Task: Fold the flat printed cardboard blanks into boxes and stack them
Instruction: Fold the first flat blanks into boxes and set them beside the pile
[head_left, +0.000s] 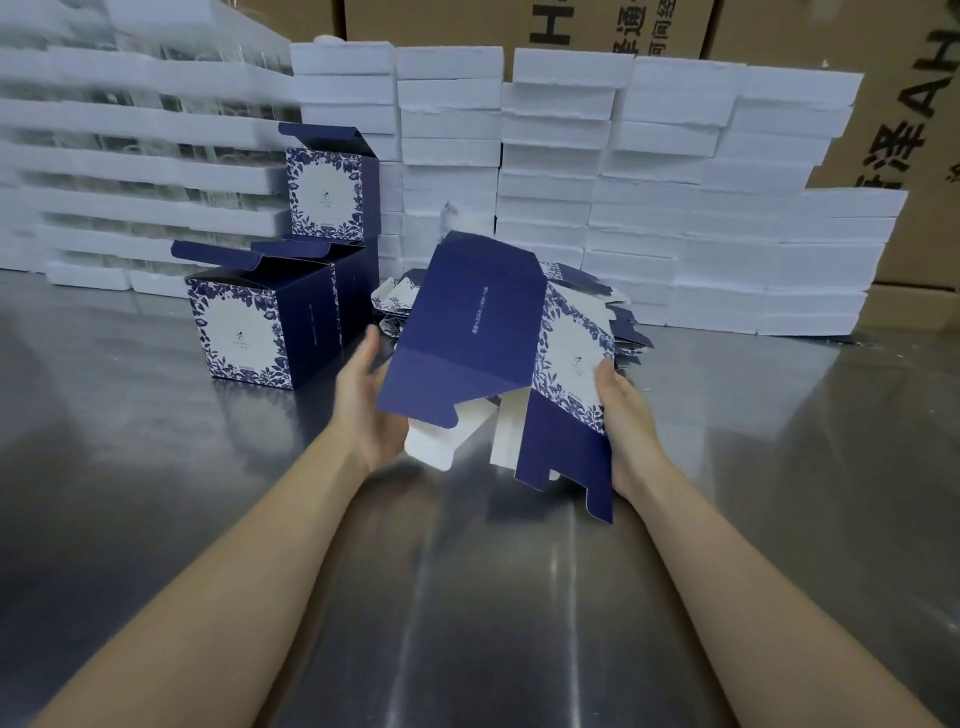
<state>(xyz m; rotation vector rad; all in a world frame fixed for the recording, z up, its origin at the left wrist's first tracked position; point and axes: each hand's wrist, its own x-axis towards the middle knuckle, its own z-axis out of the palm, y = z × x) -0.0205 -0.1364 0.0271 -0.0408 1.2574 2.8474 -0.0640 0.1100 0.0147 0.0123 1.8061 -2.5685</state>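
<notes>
I see both hands on the half-opened blank (467, 332) — left hand (371, 400) cupping underneath, right hand (618, 415) gripping its edge — right of the folded boxes (244, 327).

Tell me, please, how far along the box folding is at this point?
Done: three folded boxes stand at the left of the steel table, one stacked on top, top flaps still open. In hand: the left hand and right hand hold a blue blank partly opened, bottom flaps loose. Left: a pile of flat blanks lies behind it.
</notes>
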